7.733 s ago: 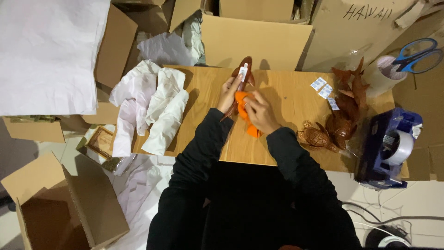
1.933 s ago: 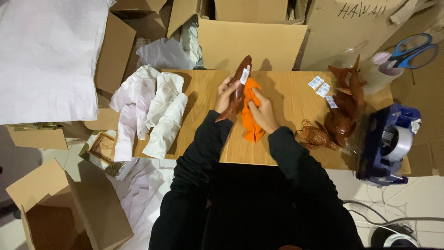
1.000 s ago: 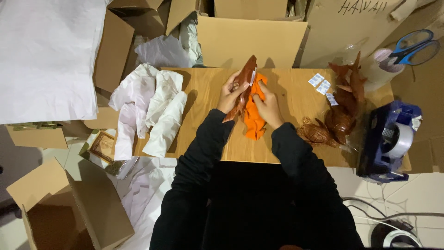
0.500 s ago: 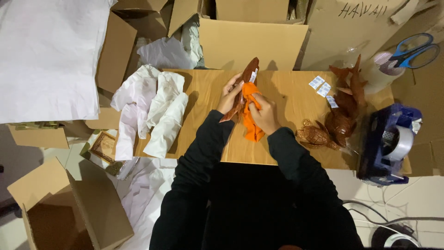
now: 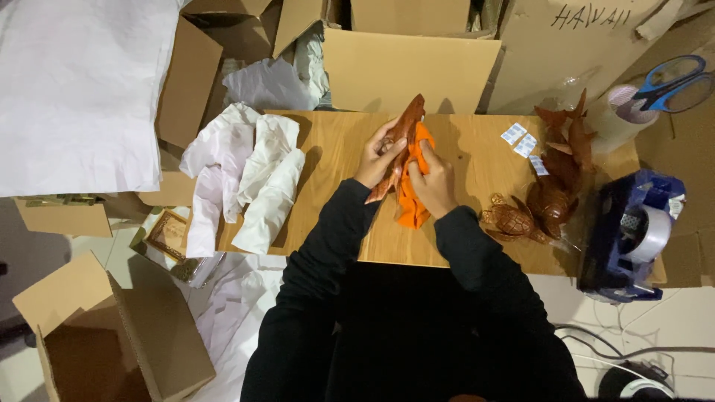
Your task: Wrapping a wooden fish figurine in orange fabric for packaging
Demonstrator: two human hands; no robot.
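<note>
Far left, one open cardboard box (image 5: 112,335) sat on the floor, and a heap of white wrapping paper (image 5: 246,175) lay on the wooden table's (image 5: 335,141) left end. At centre, my left hand (image 5: 380,156) was wrapped around a slim wooden fish carving (image 5: 398,145), held tilted just above the table, fingers curled round its middle. My right hand (image 5: 433,179) pinched an orange cloth (image 5: 410,205) against the carving. I judged the carving stiff, light and smooth, its thin tips fragile, so the thicker body was the place to grip; the cloth was soft and limp. To the right lay one wooden turtle (image 5: 510,221), a cluster of carvings (image 5: 562,167) I couldn't count, and one blue tape dispenser (image 5: 629,234).
</note>
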